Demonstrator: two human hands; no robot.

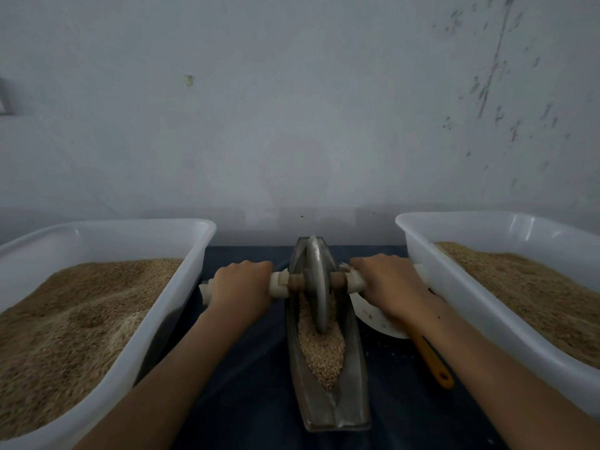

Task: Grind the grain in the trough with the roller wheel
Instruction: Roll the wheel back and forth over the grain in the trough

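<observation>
Metal, probably heavy, the grey roller wheel (316,284) rides stiffly through grain (321,349); left hand (242,282) and right hand (388,285) each clamp its cloth-wrapped axle ends.

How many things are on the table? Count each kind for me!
White tubs of grain: 2, left tub and right tub
Metal trough: 1
Roller wheel: 1
White dish: 1
Yellow-handled tool: 1
Total: 6

Two grain-filled tubs (201,241) (409,235), yellow-handled tool (431,358)
</observation>
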